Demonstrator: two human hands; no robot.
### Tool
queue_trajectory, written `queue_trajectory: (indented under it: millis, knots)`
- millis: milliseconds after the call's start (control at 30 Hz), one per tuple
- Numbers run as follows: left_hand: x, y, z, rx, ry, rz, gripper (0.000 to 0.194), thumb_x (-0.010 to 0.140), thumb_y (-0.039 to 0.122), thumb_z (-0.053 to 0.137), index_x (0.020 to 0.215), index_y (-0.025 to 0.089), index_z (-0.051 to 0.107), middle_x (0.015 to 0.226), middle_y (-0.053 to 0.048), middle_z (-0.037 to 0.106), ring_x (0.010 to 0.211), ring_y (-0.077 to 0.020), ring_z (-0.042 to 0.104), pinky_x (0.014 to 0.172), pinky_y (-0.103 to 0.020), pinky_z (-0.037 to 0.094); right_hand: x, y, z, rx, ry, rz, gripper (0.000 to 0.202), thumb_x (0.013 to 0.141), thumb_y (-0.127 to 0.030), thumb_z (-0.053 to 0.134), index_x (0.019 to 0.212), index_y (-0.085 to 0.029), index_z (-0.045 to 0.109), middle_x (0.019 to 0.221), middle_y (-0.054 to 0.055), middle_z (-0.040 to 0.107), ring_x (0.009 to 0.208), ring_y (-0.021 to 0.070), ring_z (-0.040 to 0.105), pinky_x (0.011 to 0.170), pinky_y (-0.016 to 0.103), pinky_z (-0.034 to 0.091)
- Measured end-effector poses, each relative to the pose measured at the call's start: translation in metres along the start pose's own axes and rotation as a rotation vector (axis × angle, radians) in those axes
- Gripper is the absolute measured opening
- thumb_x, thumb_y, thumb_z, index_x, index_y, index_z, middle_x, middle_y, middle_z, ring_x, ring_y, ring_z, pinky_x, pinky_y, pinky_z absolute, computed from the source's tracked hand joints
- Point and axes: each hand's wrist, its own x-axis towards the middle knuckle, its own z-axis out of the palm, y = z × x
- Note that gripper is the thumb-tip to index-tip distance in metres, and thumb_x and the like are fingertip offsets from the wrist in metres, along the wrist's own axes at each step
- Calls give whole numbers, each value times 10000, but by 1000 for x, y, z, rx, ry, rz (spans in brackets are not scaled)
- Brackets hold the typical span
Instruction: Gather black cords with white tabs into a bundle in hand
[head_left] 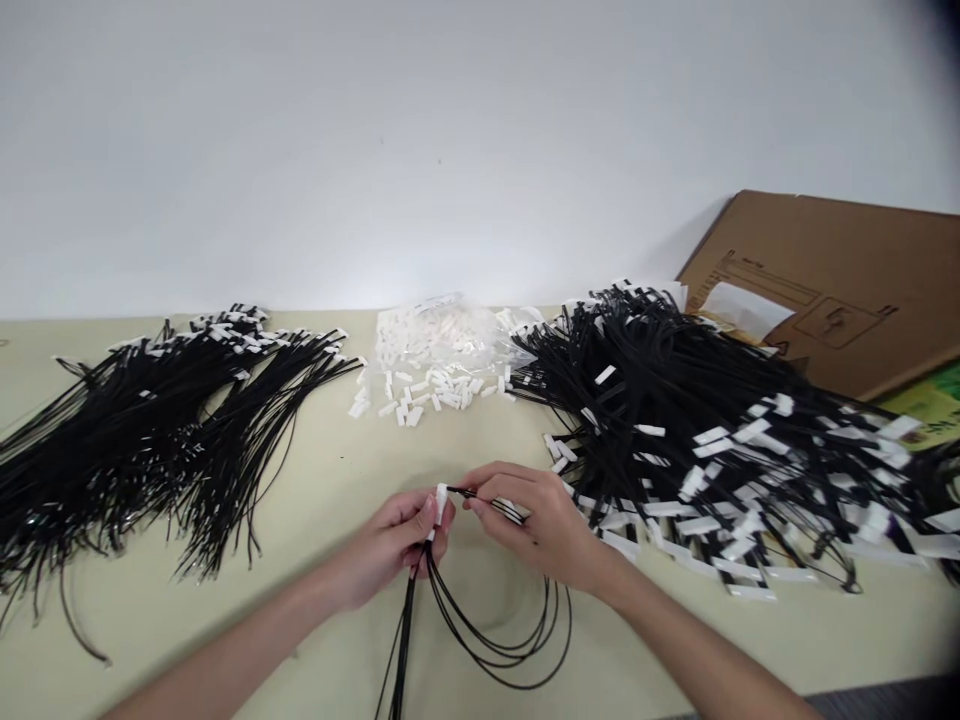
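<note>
My left hand (416, 530) pinches a small white connector housing (441, 497) between thumb and fingers, with black wires running down from it. Those black wires (403, 640) hang toward the bottom edge, and others loop round (517, 655) to the right. Close beside it, my right hand (525, 515) is closed on thin black wire ends, which point left at the top of the housing. Whether the wire tips are inside the housing or only touching it, I cannot tell. White sleeves or labels on the wires show partly between the right fingers.
Behind the hands, loose white housings (439, 390) lie before a clear plastic bag (450, 335) of more. A bundle of black wires (172, 430) spreads on the left. A larger heap of white-tagged wires (675, 400) covers the right. A cardboard box (840, 290) leans against the wall.
</note>
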Motion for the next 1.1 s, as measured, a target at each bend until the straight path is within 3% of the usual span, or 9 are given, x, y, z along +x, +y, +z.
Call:
queue_trajectory:
  millis: [433,700,967,1100]
  knots:
    - [2,-1,-1,-26,5,14,272,830,415,425,733,162,451,521,46,355,454,-68,275,426,-201,209,1,0,-2,-6,-12,32,109,827,-147,483,814,-160,590,921,60,616,804,111,583,711,224,465]
    - [5,1,-1,-10,144,38,279,837,427,408,738,168,442,524,58,334,452,-61,217,424,-192,184,6,1,-8,-214,200,48,94,809,-192,550,767,-166,630,637,16,571,626,118,465,593,244,403]
    - [6,-1,0,64,175,25,297,837,440,395,756,162,462,560,41,397,479,-66,319,435,-191,247,3,-3,-9,-221,40,154,182,845,-132,430,880,-154,607,723,32,548,668,115,498,605,222,406]
    - [6,-1,-1,64,186,35,295,835,444,397,760,166,461,553,44,395,475,-66,323,433,-191,249,2,-2,-6,-184,28,158,229,835,-108,422,964,-176,598,793,38,576,702,114,534,625,215,428]
